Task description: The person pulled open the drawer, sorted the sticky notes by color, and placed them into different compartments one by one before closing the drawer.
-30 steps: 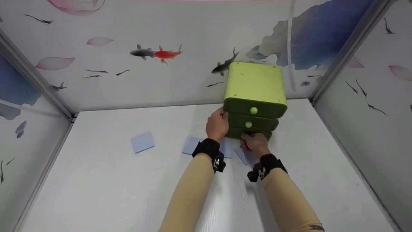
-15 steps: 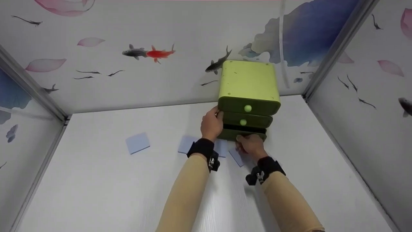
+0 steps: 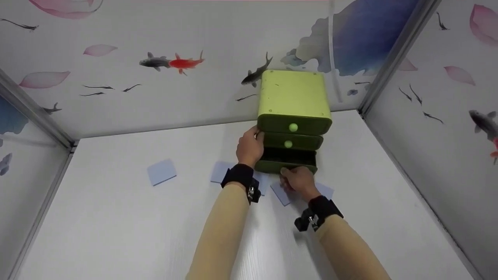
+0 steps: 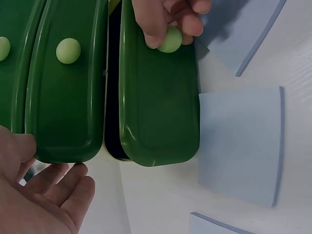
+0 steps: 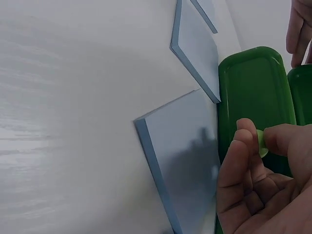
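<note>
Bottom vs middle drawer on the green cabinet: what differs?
The bottom drawer is pulled out, its dark inside showing; the middle drawer looks shut. The bottom drawer's knob is pinched by the right grip, while the middle drawer's knob is free. Both are dark green with rounded corners and light green knobs.

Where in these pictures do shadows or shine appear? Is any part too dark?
Head view: pale shine on the white tabletop, a soft shadow beside the right sleeve, bottom drawer too dark inside to judge; left wrist view: a shadow on the uppermost blue square; right wrist view: shiny streaks on the white tabletop, a shadow on the largest blue square.
</note>
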Motion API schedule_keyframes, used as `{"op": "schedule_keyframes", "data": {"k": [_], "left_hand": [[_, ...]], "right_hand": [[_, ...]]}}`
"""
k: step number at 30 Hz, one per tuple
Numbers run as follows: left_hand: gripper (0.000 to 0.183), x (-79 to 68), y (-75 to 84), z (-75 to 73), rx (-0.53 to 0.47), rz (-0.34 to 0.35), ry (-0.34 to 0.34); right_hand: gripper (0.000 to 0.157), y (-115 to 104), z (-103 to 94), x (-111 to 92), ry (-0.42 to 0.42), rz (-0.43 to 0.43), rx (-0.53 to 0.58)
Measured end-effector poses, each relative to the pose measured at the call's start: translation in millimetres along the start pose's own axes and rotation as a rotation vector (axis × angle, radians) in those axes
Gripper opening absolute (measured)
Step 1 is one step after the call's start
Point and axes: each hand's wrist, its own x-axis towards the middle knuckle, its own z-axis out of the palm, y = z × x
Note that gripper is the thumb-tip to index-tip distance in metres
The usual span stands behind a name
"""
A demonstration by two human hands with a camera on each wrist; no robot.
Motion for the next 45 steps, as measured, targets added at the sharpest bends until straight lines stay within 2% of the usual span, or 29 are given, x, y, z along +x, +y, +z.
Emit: {"op": "schedule_keyframes", "data": {"k": [6, 14, 24, 33, 45], "left_hand": [[0.027, -0.9, 1.3, -1.8, -0.008, 0.019, 0.006], [0.035, -1.4, -2.2, -0.7, -0.038, -0.009, -0.018], [0.032, -2.0, -4.8, -1.6, -0.048, 0.044, 0.003], [0.034, -1.9, -5.6, -0.8, -0.048, 0.036, -0.003], [0.037, -1.1, -7.3, -0.2, -0.054, 0.027, -0.007]], "right_hand": [[0.039, 3.6, 0.5, -9.8, -0.007, -0.006, 0.02], [0.037, 10.7, 1.1, -25.8, -0.021, -0.011, 0.081], [0.034, 16.2, 3.3, -42.3, -0.069, 0.019, 0.188], [0.033, 20.2, 4.9, -51.6, -0.082, 0.01, 0.207], [0.034, 19.6, 2.8, -52.2, -0.09, 0.029, 0.155]]}}
